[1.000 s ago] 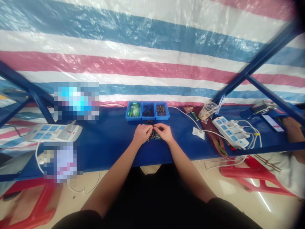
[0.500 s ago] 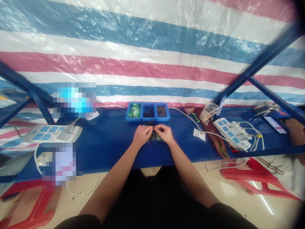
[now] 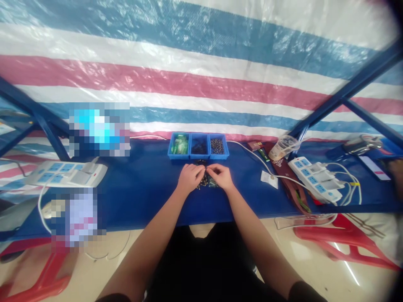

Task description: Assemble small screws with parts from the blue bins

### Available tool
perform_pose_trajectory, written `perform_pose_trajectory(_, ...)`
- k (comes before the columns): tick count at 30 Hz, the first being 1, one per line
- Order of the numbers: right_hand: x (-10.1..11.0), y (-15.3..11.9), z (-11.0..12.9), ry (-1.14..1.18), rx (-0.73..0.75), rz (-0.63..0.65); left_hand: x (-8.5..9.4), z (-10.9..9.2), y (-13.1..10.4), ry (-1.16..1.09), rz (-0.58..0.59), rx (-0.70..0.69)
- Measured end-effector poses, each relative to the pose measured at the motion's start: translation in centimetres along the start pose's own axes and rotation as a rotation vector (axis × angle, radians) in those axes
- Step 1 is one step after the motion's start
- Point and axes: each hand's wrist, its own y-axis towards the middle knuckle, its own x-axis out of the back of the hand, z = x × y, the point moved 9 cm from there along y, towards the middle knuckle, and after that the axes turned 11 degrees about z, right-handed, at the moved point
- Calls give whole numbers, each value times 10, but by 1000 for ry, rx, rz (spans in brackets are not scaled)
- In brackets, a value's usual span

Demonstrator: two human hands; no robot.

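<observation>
My left hand (image 3: pixel 190 178) and my right hand (image 3: pixel 221 175) meet at the fingertips over the blue table (image 3: pixel 132 197). Both are closed in a pinch on something too small to make out. Under and between them lies a pile of small dark and brass-coloured parts (image 3: pixel 203 181). Just beyond stand three joined blue bins: the left one holds green and clear packets (image 3: pixel 180 144), the middle one dark pieces (image 3: pixel 199 147), the right one small metallic parts (image 3: pixel 217 146).
White power strips lie at left (image 3: pixel 66 174) and right (image 3: pixel 315 179). A plastic cup (image 3: pixel 283 147), brown strap (image 3: pixel 288 182), small white packet (image 3: pixel 269 179) and phone (image 3: pixel 374 167) are on the right. Striped sheeting hangs behind; red stools (image 3: pixel 343 239) stand below.
The camera view has shifted slightly, so the table things appear a little to the right. My hands stay together over the pile, with barely any change in their pinch.
</observation>
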Motion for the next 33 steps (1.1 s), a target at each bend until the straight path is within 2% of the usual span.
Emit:
perform_pose_trajectory(9,0,0,0,-18,7,1,3,-3,1,16,-1,-16)
perform_pose_trajectory(17,2,0,-3,-17,8,-16,6,0,0,-27,-54,-1)
perform_pose_trajectory(24,1,0,1,-19,11,-10,-1,0,4,-71,-7,-10)
perform_pose_trajectory(33,0,1,-3,34,21,-3,1,1,3,-49,-27,8)
